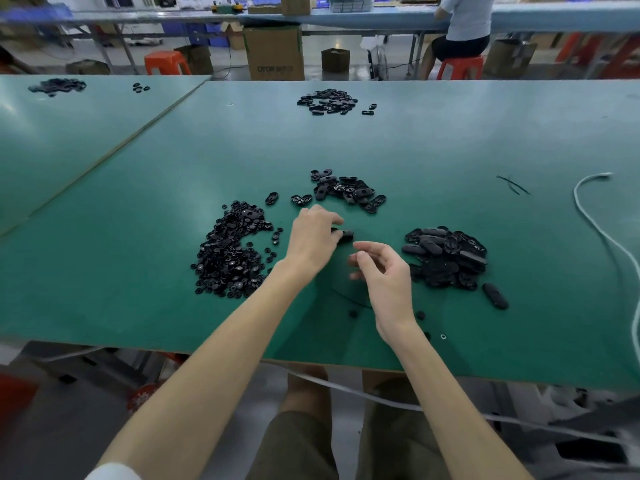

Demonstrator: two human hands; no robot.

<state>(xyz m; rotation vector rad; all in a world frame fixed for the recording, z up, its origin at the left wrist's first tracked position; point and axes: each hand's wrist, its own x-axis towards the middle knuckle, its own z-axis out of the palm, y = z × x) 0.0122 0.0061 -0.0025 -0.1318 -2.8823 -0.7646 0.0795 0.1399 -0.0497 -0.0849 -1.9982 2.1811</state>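
Green counter [138, 202] in a workshop is strewn with part piles [228, 251]. One black oval part [345, 235] is pinched by left hand [313, 237]; right hand [384, 271] is held just beside it, loosely curled, contents unclear.

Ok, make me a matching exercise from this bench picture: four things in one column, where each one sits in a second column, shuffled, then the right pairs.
Column one
1. pile of small round parts
2. pile of closed oval covers
3. white cable
4. black oval piece

Column two
A. held in the fingers of the left hand
B. near the right edge of the table
C. to the left of the left hand
D. to the right of the right hand

Pairs: 1-C, 2-D, 3-B, 4-A
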